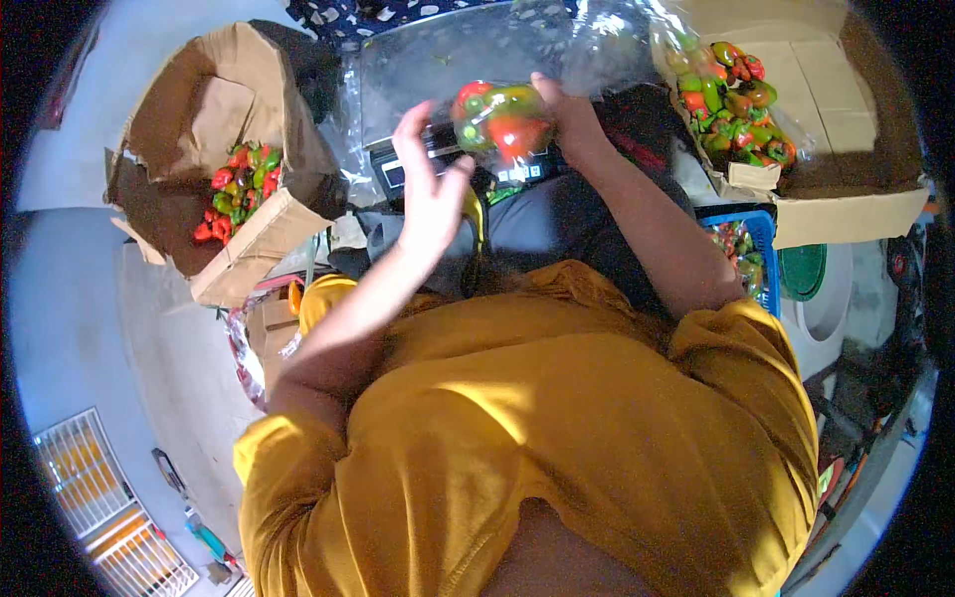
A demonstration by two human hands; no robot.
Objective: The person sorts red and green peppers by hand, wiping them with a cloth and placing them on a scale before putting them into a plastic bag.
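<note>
My right hand [571,123] grips a clear plastic bag of red and green peppers [507,123] at its right side. The bag is slightly blurred and hangs above the near edge of a digital scale [440,63] with a metal platform. Left of the bag, my left hand [429,175] has its fingers spread and holds nothing. Whether its fingertips touch the plastic is unclear. A small green scrap lies on the platform, and the scale's button panel [518,173] shows below the bag.
Loose peppers [242,183] lie in a cardboard box [261,246] at left. At right, another cardboard box [850,213] holds bagged peppers [739,112]. Below it stands a blue plastic basket [772,261] with more peppers. Clear plastic film [612,37] lies beside the scale.
</note>
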